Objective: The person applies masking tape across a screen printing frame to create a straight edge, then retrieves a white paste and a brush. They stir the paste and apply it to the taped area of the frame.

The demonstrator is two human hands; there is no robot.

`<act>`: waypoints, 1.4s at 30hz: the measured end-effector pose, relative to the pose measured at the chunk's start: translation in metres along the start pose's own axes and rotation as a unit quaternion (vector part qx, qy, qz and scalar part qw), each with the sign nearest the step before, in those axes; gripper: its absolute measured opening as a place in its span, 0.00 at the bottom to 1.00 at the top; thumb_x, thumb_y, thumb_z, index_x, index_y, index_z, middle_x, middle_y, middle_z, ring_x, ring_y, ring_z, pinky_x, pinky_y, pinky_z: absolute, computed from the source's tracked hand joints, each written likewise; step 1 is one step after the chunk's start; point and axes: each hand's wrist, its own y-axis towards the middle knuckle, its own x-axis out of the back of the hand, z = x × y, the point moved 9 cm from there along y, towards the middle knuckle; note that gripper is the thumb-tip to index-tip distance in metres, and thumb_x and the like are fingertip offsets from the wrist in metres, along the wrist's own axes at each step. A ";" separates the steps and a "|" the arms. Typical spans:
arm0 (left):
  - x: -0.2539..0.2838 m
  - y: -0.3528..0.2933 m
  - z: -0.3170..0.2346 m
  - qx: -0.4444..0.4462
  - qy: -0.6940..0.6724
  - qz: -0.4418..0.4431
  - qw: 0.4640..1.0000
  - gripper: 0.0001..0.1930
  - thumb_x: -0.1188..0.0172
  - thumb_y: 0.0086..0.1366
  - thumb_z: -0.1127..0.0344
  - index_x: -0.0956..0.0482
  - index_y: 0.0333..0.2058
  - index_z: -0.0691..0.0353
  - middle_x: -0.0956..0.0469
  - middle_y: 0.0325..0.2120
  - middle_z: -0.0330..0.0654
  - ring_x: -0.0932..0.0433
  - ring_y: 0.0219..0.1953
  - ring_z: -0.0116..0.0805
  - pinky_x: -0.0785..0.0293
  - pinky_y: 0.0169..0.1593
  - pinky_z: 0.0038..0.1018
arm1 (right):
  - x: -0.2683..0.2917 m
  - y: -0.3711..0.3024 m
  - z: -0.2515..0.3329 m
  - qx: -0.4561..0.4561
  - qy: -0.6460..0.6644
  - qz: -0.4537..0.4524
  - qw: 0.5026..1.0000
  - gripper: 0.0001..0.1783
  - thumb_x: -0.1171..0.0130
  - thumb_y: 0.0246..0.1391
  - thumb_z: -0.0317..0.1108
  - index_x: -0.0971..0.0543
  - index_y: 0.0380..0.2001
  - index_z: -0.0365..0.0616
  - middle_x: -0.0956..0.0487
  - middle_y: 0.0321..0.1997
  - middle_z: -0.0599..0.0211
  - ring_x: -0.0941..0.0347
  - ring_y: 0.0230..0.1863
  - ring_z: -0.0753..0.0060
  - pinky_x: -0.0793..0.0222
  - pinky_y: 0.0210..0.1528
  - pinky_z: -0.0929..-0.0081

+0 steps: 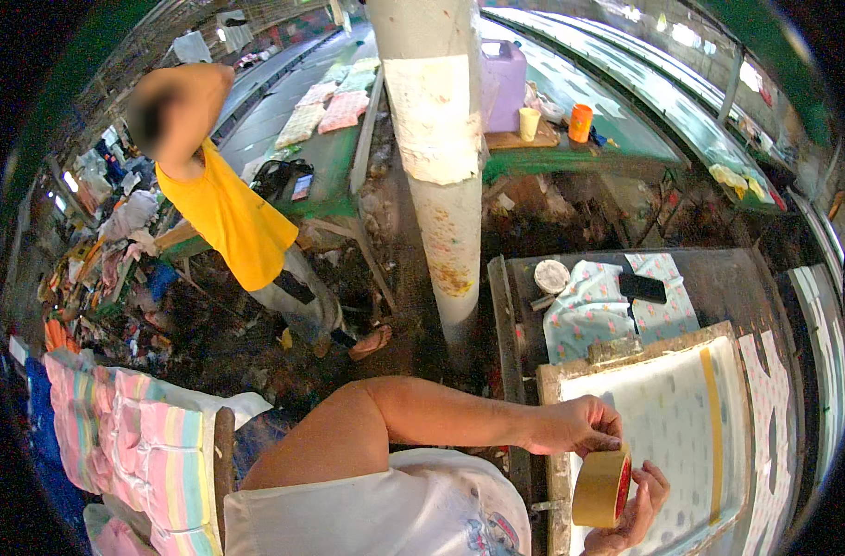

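Observation:
A wide roll of tan tape (600, 489) is held between my hands, above the near edge of a framed printing screen (659, 417). My left hand (575, 424) reaches across from the left, its fingers closed in a pinch at the roll's upper edge, where the tape's end seems to be. My right hand (637, 514) supports the roll from its right side, fingers curled round its open core. The screen has a worn wooden frame and pale mesh with faint rows of marks. A yellowish tape strip (712, 426) runs along its far right side.
Beyond the frame, floral cloth (589, 310), a dark phone (643, 288) and a white round container (551, 276) lie on the dark table. A pillar (436, 222) stands ahead. A person in a yellow top (228, 218) stands at left; folded striped cloths (154, 454) are stacked nearby.

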 end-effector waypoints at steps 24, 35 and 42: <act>0.040 -0.035 -0.059 0.035 0.041 0.142 0.988 0.06 0.32 0.77 0.68 0.14 0.43 0.66 0.15 0.43 0.40 0.18 0.48 0.27 0.22 0.54 0.27 | -0.043 0.153 -0.035 -0.172 -0.049 -0.002 0.984 0.35 0.33 0.58 0.15 0.22 0.70 0.40 0.18 0.27 0.63 0.24 0.25 0.72 0.26 0.34 0.73; 0.097 -0.024 -0.068 0.053 -0.005 0.116 0.992 0.04 0.32 0.76 0.72 0.15 0.40 0.66 0.16 0.42 0.40 0.18 0.45 0.26 0.21 0.52 0.25 | -0.060 0.019 -0.106 -0.297 -0.259 0.125 0.911 0.16 0.31 0.59 0.25 0.12 0.51 0.45 0.14 0.37 0.57 0.16 0.40 0.48 0.17 0.43 0.54; 0.101 -0.012 -0.072 0.010 0.031 0.088 0.996 0.07 0.30 0.76 0.68 0.15 0.40 0.66 0.18 0.42 0.37 0.20 0.45 0.25 0.24 0.52 0.24 | -0.024 -0.007 -0.160 -0.319 -0.275 0.122 0.899 0.18 0.34 0.56 0.21 0.11 0.49 0.43 0.15 0.37 0.55 0.17 0.41 0.46 0.19 0.45 0.54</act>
